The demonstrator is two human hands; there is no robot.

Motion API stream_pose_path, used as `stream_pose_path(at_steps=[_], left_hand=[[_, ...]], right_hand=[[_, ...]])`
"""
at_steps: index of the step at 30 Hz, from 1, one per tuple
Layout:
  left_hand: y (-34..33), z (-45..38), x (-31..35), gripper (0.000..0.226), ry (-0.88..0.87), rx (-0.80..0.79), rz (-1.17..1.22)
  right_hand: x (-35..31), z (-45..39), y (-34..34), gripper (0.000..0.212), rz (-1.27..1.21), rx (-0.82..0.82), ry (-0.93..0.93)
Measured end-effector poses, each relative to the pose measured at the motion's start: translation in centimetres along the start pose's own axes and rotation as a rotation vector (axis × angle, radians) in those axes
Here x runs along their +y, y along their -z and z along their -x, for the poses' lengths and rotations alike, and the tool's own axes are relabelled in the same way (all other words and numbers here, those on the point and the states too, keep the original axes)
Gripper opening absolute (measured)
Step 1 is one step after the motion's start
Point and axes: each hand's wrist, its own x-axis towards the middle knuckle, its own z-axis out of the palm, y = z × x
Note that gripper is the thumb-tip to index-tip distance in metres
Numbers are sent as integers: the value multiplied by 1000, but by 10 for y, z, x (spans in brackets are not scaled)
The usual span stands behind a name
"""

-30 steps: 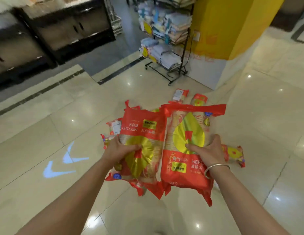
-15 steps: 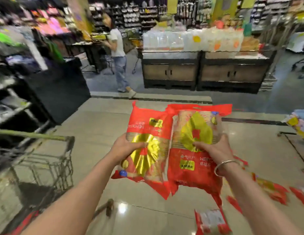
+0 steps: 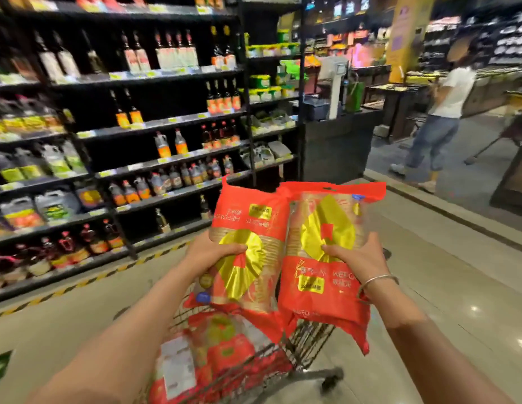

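Two red packs centre frame, side by side, directly above the cart. left pack (image 3: 248,243) clamped in our left hand (image 3: 208,255), thumb over the front, fingers behind. right pack (image 3: 327,266) clamped the same way in our right hand (image 3: 360,256), silver bangle (image 3: 376,282) on that wrist. Inner edges of the packs touch, right one slightly in front

Step as we read it: get both into the shopping cart (image 3: 311,336), lower centre. To do it well we bring them low over the basket before letting go, no tossing from this height. Film looks slick and the contents light, so a dropped pack could slide off the pile and over the rim. We lay them flat on the pile of packs (image 3: 224,351) in the basket, one at a time if it sits uneven. Cart is on wheels, so we keep off the rim on the way down

Looks: soft plastic bags, red top and bottom, clear middle band showing a ribbed stack inside, big gold emblem with a small red mark, yellow label patch, print blurred. Going by the print, left one is flipped end for end against the right

Around: shelving with dark bottles (image 3: 166,53) fills upper left, another shopper (image 3: 440,121) upper right, well apart
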Motion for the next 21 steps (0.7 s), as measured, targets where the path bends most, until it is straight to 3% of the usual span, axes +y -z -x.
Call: stream_pose_path(at_steps=[2, 6, 8, 12, 18, 21], left_hand=[[33, -7, -27, 50, 50, 64, 34], [75, -22, -88, 35, 135, 190, 127], [90, -32, -118, 32, 201, 215, 143], [109, -57, -173, 62, 409, 231, 169], [107, -83, -253, 49, 604, 301, 198], [99, -87, -318, 83, 750, 318, 216]], right_hand=[[-3, -13, -52, 75, 30, -114, 0], [19, -47, -147, 103, 132, -324, 69], [26, -53, -185, 103, 146, -388, 63], [61, -70, -249, 116, 169, -546, 25], [131, -97, -332, 121, 297, -659, -95], [167, -93, -361, 123, 358, -742, -115]])
